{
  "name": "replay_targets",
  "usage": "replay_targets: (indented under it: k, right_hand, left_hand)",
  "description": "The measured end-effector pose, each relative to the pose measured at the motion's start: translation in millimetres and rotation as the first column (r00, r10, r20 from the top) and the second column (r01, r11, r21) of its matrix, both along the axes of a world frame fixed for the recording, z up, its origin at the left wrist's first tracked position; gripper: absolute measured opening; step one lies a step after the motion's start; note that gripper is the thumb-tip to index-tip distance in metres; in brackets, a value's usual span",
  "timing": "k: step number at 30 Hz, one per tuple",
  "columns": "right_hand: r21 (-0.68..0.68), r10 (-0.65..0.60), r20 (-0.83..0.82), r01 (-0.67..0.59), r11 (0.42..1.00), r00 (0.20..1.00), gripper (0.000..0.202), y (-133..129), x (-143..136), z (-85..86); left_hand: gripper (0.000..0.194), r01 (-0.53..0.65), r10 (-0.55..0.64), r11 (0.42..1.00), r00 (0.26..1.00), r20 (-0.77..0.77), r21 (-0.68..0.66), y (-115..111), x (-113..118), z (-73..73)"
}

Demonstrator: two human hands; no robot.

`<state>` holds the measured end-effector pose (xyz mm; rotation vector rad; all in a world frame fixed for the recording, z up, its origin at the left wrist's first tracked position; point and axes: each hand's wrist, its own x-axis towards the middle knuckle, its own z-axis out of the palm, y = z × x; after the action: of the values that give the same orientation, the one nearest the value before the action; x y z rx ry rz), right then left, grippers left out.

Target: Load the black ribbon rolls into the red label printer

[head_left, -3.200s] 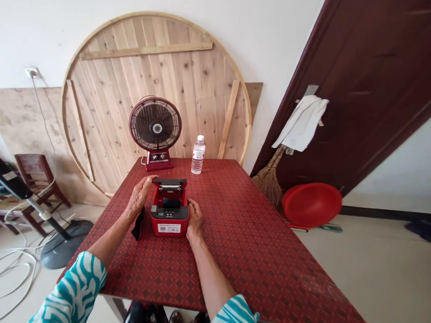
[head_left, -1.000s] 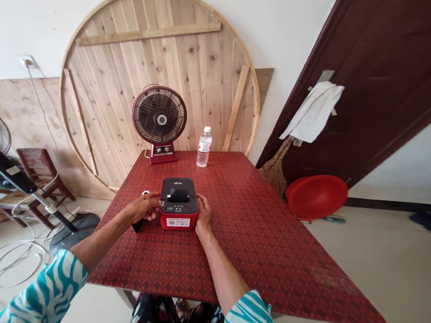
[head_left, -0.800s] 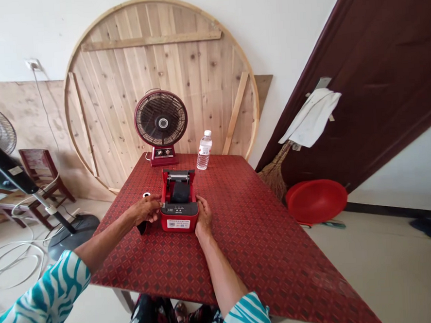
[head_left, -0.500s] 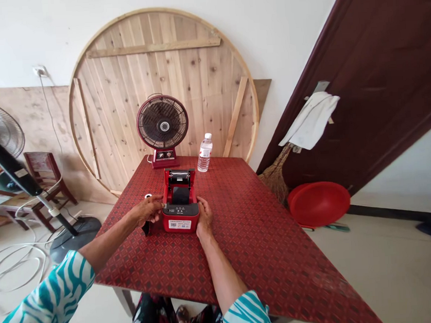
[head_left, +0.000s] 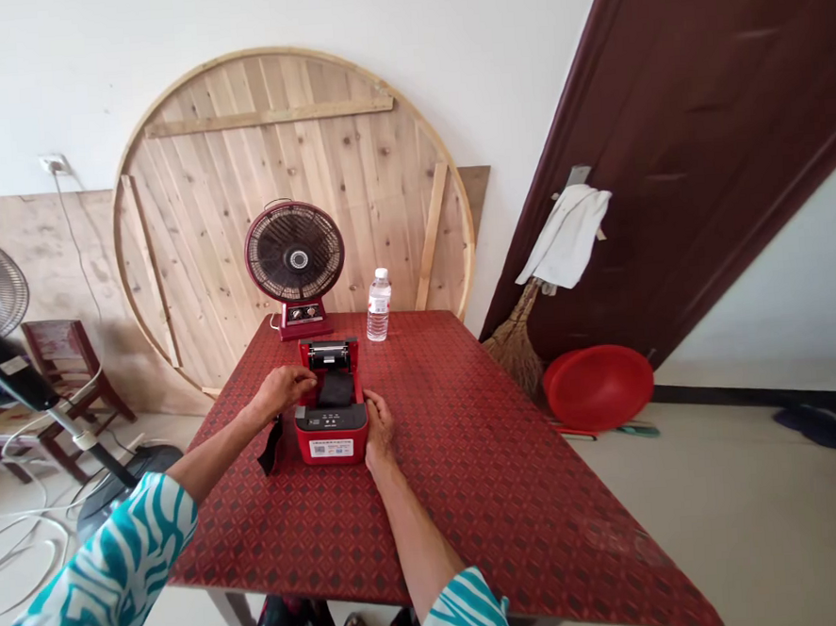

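Observation:
A small red and black printer (head_left: 332, 443) sits on the red patterned table (head_left: 484, 460) with its lid tipped up at the back and dark material inside. My left hand (head_left: 287, 389) is at the printer's upper left edge, fingers drawn together; whatever they hold is too small to make out. Against the printer's right side rests my right hand (head_left: 378, 431), fingers curled round the casing. A black strip (head_left: 271, 447) lies left of the printer, below my left wrist.
Behind the printer stand a red table fan (head_left: 297, 259) and a water bottle (head_left: 379, 306). A large round wooden board (head_left: 241, 192) leans on the wall. On the floor are a red basin (head_left: 599, 387), a broom (head_left: 519, 345) and a standing fan (head_left: 10, 362) at left.
My left hand has moved from the printer's front left corner up and back along its left side. More of the black strip shows. The whole view has shifted slightly.

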<state>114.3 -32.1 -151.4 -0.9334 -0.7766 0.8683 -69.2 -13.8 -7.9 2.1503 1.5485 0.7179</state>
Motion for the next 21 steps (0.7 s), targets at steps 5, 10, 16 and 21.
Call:
replay_targets:
  k: [5, 10, 16, 21]
  right_hand:
    - [-0.056, -0.017, -0.021, 0.016, 0.998, 1.000, 0.032, -1.4, -2.6, 2.9]
    - [-0.051, -0.032, -0.029, 0.030, 0.998, 0.999, 0.031, -0.7, -3.5, 4.8]
    - [-0.059, -0.028, -0.024, 0.027, 0.998, 0.999, 0.032, -0.9, -2.6, 5.4]
    - [-0.089, -0.018, -0.027, 0.015, 0.996, 0.999, 0.032, -1.6, -2.6, 7.8]
  left_hand:
    - [0.020, 0.058, -0.057, 0.998, 0.929, -0.365, -0.007, 15.3, 15.1, 3.4]
    - [0.024, 0.192, -0.180, 0.981, 0.912, -0.368, -0.004, 16.9, 17.3, 2.3]
    - [0.042, 0.246, -0.253, 0.967, 0.874, -0.415, -0.071, 13.0, 23.7, 11.5]
    - [0.033, 0.272, -0.295, 0.955, 0.832, -0.470, -0.118, 16.2, 35.8, 18.6]
